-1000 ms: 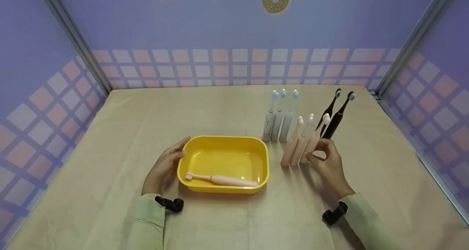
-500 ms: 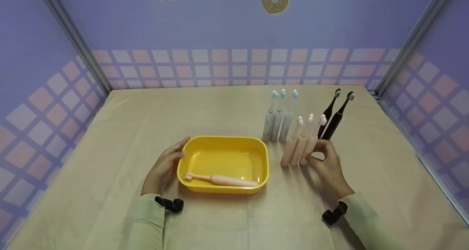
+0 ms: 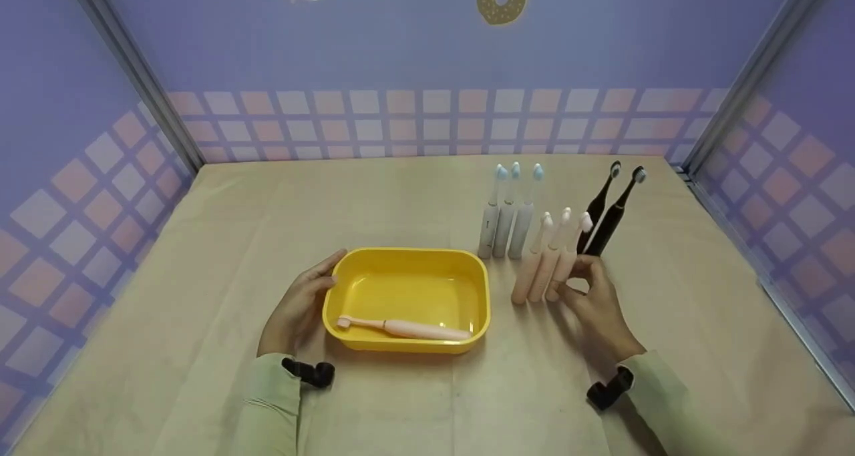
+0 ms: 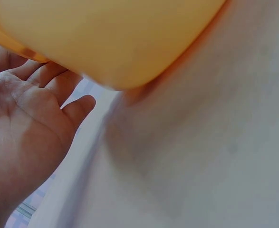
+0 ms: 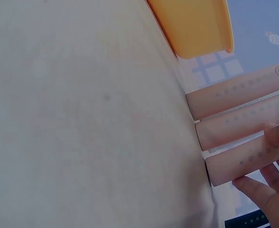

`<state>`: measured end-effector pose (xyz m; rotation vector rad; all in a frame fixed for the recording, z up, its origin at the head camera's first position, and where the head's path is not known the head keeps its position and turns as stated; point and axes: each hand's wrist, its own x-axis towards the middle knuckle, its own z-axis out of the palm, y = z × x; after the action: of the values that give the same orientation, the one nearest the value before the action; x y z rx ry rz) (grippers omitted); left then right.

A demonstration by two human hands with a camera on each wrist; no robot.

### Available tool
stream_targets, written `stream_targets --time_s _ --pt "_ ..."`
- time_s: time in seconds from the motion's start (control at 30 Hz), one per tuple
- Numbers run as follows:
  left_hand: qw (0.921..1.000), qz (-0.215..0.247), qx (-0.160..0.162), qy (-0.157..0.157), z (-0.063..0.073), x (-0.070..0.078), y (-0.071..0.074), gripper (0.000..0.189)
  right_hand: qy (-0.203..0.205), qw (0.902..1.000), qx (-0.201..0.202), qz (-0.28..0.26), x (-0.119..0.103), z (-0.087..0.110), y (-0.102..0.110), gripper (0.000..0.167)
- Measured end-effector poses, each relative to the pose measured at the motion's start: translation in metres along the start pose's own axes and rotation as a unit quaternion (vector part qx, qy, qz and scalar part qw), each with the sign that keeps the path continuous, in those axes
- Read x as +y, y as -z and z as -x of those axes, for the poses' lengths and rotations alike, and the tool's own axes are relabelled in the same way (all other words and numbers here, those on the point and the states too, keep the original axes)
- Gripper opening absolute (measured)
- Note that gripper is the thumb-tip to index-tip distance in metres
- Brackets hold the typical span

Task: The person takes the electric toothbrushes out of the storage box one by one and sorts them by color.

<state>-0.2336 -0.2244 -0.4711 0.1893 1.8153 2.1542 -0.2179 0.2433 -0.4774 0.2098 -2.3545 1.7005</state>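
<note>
My right hand [image 3: 598, 302] pinches the handle of a pink electric toothbrush [image 3: 566, 264] between thumb and fingers. It stands nearly upright at the right end of a row with two other pink electric toothbrushes [image 3: 536, 269]. In the right wrist view, the held brush's base meets the tabletop, with a narrow gap to the middle brush [image 5: 239, 124]. On the left, my left hand [image 3: 294, 309] grips the yellow bin [image 3: 407, 292] by its left rim, thumb at the edge and fingers outside. Inside that bin another pink electric toothbrush [image 3: 427, 330] lies along the near wall.
Three white electric toothbrushes [image 3: 506, 229] with blue bristles stand behind the pink row. Two black electric toothbrushes [image 3: 609, 225] stand just beyond my right hand. A cream cloth [image 3: 320, 202] covers the table, with patterned walls [image 3: 427, 42] at the back and sides.
The pink toothbrush in my right hand has tipped left, its head now closer to the other pink brushes, and its base has shifted slightly left. My left hand and the bin stay put.
</note>
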Motion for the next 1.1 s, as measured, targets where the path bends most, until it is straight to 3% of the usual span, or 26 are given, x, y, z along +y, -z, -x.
stream_targets --time_s 0.43,0.7,1.1 --pt "0.9999 0.009 0.007 0.008 -0.0002 0.0003 -0.0016 0.056 -0.009 0.9986 -0.017 0.05 0.0047 0.0017 0.002 0.046" --pt "0.9998 0.015 0.002 0.012 0.0003 -0.0005 -0.0004 0.058 -0.04 0.9987 -0.032 -0.005 0.0025 -0.0017 0.0023 0.047" --pt "0.9997 0.022 -0.003 0.007 0.0003 -0.0001 -0.0004 0.058 -0.036 0.9985 -0.024 0.032 -0.0029 -0.0007 0.003 0.045"
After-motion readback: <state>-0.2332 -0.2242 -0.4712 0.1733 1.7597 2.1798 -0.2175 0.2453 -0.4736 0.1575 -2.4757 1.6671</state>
